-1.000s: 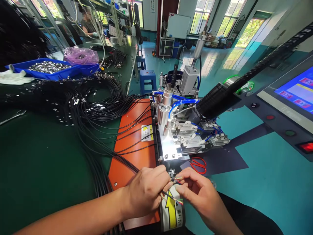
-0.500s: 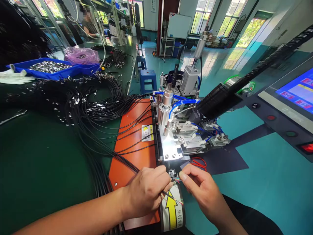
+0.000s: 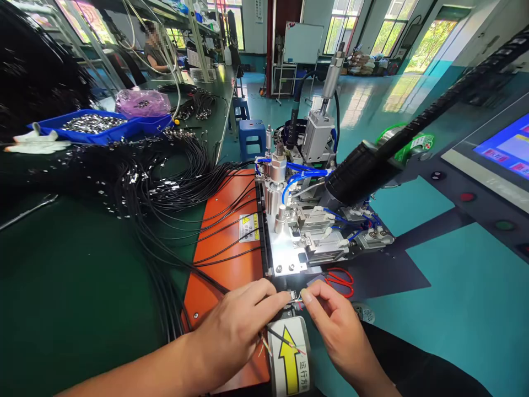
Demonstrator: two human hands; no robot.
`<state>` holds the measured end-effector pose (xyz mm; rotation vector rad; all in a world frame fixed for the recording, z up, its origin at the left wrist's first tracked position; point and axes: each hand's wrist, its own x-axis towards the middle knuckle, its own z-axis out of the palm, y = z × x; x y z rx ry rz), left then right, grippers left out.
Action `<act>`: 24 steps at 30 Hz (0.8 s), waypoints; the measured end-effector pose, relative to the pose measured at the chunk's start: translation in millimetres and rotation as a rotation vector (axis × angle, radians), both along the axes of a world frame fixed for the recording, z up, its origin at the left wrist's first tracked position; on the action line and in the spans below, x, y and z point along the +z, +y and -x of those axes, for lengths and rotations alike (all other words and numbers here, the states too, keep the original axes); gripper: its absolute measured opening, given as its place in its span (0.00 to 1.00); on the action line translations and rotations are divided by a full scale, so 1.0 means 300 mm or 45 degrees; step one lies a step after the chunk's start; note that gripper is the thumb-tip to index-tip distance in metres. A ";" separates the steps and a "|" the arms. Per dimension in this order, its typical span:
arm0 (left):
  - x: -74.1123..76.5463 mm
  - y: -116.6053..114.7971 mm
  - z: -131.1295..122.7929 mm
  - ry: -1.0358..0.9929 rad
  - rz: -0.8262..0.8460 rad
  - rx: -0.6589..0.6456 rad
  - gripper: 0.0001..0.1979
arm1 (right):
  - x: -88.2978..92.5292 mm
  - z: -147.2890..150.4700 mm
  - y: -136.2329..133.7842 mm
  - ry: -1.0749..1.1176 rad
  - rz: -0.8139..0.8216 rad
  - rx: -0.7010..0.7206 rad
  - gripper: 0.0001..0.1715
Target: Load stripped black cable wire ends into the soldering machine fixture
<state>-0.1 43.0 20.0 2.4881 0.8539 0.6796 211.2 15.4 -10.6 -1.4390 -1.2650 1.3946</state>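
Observation:
Black cables with stripped ends are in my left hand (image 3: 243, 320), its fingers closed just below the front of a metal machine (image 3: 285, 242). A cable end (image 3: 283, 337) with thin coloured wires sticks out under that hand, above a white label with a yellow arrow (image 3: 288, 358). Opposite, my right hand (image 3: 330, 317) pinches the fine wires (image 3: 296, 299) of a cable end between thumb and forefinger. The two hands are a short gap apart, by a small fixture at the machine's front. My fingers hide most of the wires.
More black cables (image 3: 165, 193) run from the green table over the orange plate (image 3: 227, 226). Red-handled scissors (image 3: 339, 281) lie right of the machine. A black flexible arm (image 3: 363, 171) crosses above it. A control panel (image 3: 491, 182) stands at right; blue trays (image 3: 99, 132) sit back left.
Both hands have shifted slightly; my left hand has moved a little left, and its fingers now reach straighter toward the right fingertips. The whole view has tilted a little.

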 end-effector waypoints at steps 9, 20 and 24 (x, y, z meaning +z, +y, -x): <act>-0.036 -0.009 0.004 -0.065 -0.103 0.109 0.16 | -0.028 0.032 0.008 -0.158 0.005 -0.091 0.20; -0.047 -0.012 0.007 -0.027 -0.088 0.163 0.15 | -0.034 0.038 0.009 -0.223 0.004 -0.092 0.20; -0.047 -0.012 0.006 -0.007 -0.084 0.165 0.15 | -0.039 0.040 0.005 -0.222 0.001 -0.107 0.20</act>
